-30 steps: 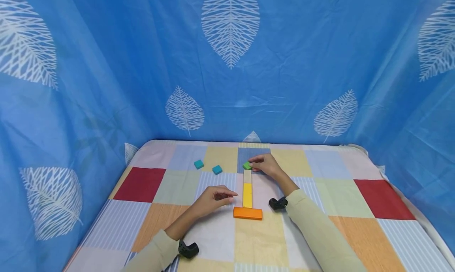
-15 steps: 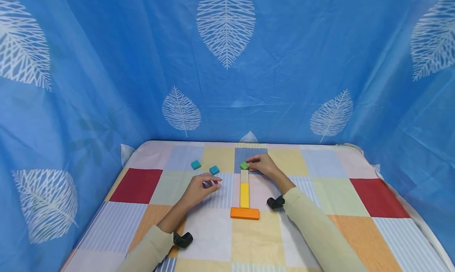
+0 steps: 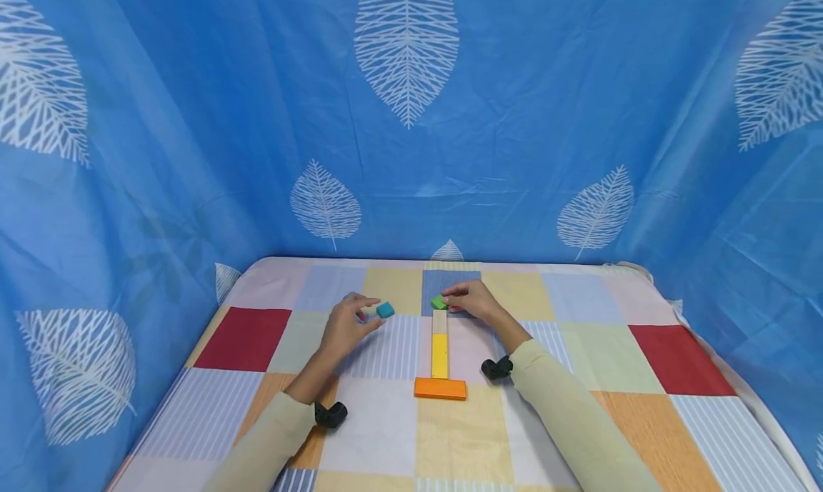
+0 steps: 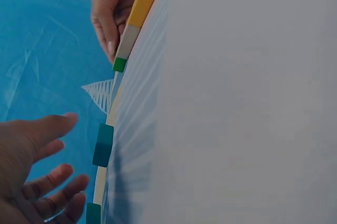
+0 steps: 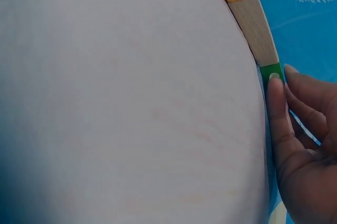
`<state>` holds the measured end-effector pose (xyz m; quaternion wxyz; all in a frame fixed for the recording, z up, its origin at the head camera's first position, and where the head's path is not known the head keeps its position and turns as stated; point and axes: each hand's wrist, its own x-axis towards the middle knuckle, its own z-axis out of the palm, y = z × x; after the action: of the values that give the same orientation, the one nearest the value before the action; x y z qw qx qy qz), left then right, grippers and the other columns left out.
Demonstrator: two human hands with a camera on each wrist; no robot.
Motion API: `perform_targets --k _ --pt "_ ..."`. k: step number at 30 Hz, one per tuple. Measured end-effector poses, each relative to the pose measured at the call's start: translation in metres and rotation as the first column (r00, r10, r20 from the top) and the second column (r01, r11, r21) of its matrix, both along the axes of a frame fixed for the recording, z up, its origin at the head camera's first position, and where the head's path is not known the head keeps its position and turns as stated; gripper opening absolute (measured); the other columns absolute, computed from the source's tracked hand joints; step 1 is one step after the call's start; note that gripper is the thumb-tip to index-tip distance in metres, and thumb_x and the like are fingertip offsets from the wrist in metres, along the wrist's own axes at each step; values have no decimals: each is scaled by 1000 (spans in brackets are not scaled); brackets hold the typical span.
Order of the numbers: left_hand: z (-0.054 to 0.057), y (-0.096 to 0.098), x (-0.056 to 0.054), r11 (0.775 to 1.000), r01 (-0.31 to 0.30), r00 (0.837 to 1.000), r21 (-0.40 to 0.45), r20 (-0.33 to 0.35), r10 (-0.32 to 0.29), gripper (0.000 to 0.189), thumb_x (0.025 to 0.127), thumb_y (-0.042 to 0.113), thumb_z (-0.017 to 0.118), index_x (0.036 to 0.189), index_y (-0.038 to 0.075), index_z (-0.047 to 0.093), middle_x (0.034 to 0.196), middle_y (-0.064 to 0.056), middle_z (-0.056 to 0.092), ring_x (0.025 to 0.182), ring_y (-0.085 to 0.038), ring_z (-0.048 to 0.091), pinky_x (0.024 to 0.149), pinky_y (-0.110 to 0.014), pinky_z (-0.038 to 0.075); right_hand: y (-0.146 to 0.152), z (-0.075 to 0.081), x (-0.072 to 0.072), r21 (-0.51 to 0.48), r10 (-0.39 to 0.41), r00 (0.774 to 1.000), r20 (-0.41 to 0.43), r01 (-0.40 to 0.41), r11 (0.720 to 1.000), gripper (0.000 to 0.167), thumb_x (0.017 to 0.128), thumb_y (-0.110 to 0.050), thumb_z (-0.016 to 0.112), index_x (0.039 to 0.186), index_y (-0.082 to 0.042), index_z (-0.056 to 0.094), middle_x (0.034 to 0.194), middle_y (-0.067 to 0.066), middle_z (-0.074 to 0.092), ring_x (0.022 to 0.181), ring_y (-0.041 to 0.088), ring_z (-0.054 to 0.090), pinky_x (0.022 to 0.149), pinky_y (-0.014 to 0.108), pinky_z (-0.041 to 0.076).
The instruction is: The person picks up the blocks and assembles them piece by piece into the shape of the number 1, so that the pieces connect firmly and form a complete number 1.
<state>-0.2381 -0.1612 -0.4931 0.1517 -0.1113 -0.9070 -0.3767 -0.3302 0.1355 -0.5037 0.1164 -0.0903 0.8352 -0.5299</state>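
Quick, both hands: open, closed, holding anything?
Left hand: open, holding nothing, beside a teal block.
Right hand: closed, pinching the green block between thumb and fingers.

Left hand near teal block, right hand pinching green block, patchwork cloth, blue curtain

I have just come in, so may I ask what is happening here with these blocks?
A person's right hand pinches a green block at the far end of a pale block; nearer lie a yellow block and, crosswise, an orange block. The left hand is beside a teal block, not holding it.
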Motion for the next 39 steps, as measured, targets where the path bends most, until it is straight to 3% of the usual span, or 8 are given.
perform_targets --k 9,17,27,39 --pt "-1 2 -15 997 7 999 -73 44 -4 41 79 10 87 117 0 75 100 -16 67 69 -14 54 61 -30 48 -1 -2 1 -23 8 1000 -5 -8 1000 23 98 -10 68 116 2 74 110 15 72 79 13 70 73 26 58" --pt "-5 9 -23 996 -9 990 -84 137 21 36 80 8 86 113 -2 75 97 -14 67 80 -22 60 69 -35 52 -1 -2 0 -26 7 1000 17 -7 1000 25 98 -12 68 119 2 73 113 15 71 79 12 70 75 26 58" --pt "-3 19 -27 997 17 992 -79 128 -7 26 81 4 84 104 -4 77 96 -14 68 88 -26 63 78 -40 54 2 -2 -1 -45 5 998 63 -2 999 27 98 -13 68 120 2 72 113 15 71 79 12 69 76 26 58" --pt "-2 40 -32 999 23 993 -41 113 -18 25 79 5 86 103 -1 78 88 -11 69 76 -19 62 67 -32 53 2 2 2 -69 15 998 67 -10 998 27 98 -11 68 121 4 71 113 17 71 82 15 71 78 29 58"
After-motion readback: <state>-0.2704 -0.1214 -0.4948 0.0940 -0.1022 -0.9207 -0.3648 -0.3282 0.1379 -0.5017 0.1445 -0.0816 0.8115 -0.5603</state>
